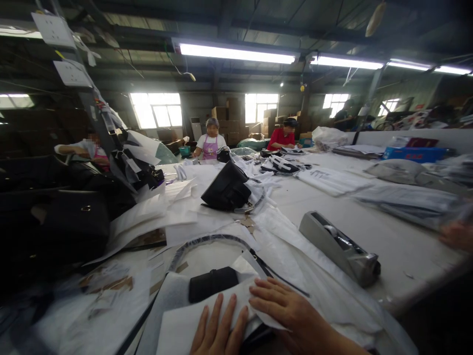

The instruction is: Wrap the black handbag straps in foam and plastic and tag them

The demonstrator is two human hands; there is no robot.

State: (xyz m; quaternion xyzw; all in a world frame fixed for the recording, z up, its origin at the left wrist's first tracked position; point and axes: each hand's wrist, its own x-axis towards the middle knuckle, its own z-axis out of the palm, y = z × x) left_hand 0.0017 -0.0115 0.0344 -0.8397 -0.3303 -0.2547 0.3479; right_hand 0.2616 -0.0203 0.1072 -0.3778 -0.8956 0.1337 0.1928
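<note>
Both my hands rest on a sheet of white wrapping paper laid over a black handbag in front of me. My left hand lies with its fingers spread on the paper. To its right, my right hand is stretched out flat on the paper's edge. Part of the bag's black front with its strap tab shows above the paper; the rest is covered. A handle wrapped in clear film arches behind the bag. A thin dark strap runs out past my right fingers.
A grey tape dispenser stands to the right. Another black bag sits farther back. Black bags are piled at left beside paper sheets. Flat plastic-wrapped packs lie at right, near another person's hand. Co-workers sit across the table.
</note>
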